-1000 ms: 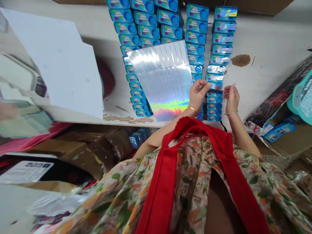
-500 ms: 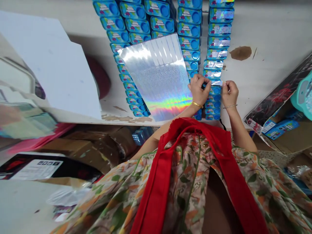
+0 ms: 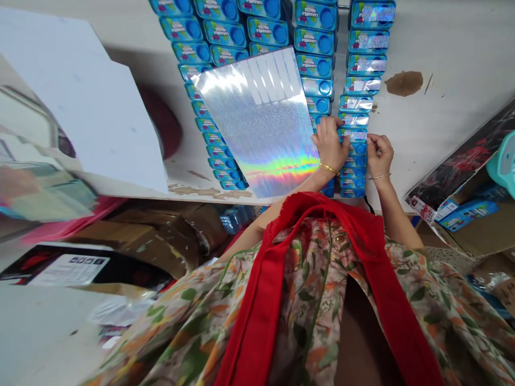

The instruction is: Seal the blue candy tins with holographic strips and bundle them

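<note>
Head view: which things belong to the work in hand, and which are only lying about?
Apparently in use:
blue containers beside left hand and right hand
shiny strips on them
holographic sheet

Apparently lying about:
black labelled carton
brown cartons
dark red object

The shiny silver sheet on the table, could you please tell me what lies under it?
Blue containers show past the upper edge and both sides of the sheet, so it seems to rest over part of their rows. What lies beneath its middle is hidden.

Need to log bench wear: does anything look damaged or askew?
Brown patches break the white tabletop, right of the packs and along its near edge, perhaps worn coating. The shiny sheet lies askew across packs.
</note>
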Demonstrator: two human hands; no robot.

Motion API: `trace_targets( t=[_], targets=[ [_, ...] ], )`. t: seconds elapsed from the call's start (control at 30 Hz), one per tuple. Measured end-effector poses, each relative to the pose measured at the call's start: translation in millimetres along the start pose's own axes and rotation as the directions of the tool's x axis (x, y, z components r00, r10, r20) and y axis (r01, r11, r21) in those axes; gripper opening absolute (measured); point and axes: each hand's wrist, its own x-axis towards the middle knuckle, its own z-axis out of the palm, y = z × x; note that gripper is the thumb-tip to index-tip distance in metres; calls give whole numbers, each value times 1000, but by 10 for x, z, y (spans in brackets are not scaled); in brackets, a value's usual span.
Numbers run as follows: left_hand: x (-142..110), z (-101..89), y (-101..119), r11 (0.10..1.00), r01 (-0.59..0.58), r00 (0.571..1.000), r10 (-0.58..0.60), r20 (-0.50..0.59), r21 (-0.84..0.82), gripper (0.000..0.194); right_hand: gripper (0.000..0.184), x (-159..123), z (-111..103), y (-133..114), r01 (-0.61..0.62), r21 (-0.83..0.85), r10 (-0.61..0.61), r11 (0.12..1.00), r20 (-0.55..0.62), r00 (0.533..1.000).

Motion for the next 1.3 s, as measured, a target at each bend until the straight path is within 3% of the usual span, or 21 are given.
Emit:
trace_targets(
  t=[0.1, 0.17, 0.23, 0.3, 0.43, 0.53, 0.63, 0.77, 0.97, 1.13, 1.3],
  targets=[
    [-11, 41, 17, 999, -32, 999, 32, 2, 6, 23, 51, -38, -104, 1, 41, -145, -29, 989, 84, 996],
    [47, 7, -54, 995, -92, 995, 93, 29, -36, 16, 53, -13, -178, -52, 61, -260, -48, 964, 56, 997],
    [209, -154, -233, 975, -193, 979, 198, 42, -110, 18, 54, 68, -199, -197, 81, -343, -103, 936, -45, 994],
    [470, -466, -515, 951, -275, 961, 277, -9, -141, 25, 52, 204, -110, -452, 140, -365, -182, 920, -86, 979],
    [1090, -1229, -1168, 975, -209, 962, 190, -198, -80, 33, 48, 590, 475, -1159, 364, -292, -330, 884, 158, 931],
    [1427, -1518, -1493, 982, -175, 971, 160, -180, -67, 36, 46, 900, 1068, -1613, 473, -263, -371, 841, 357, 857],
    [1579, -1528, -1611, 979, -200, 971, 193, -138, -37, 39, 45, 1144, 1509, -1875, 538, -274, -380, 797, 464, 800],
    [1631, -1483, -1627, 968, -251, 961, 246, -126, -27, 39, 50, 1339, 1768, -1974, 580, -289, -374, 761, 536, 757],
    [1619, -1579, -1630, 962, -273, 962, 273, 12, 4, 48, 51, 1446, 1870, -1928, 570, -245, -375, 784, 545, 750],
    [1438, -1588, -1578, 959, -272, 960, 264, 90, 81, 51, 50, 1419, 1837, -1997, 551, -307, -315, 776, 569, 760],
    [1150, -1557, -1518, 954, -286, 958, 281, 60, 93, 50, 43, 1420, 1821, -2025, 573, -360, -320, 736, 561, 763]
  ],
)
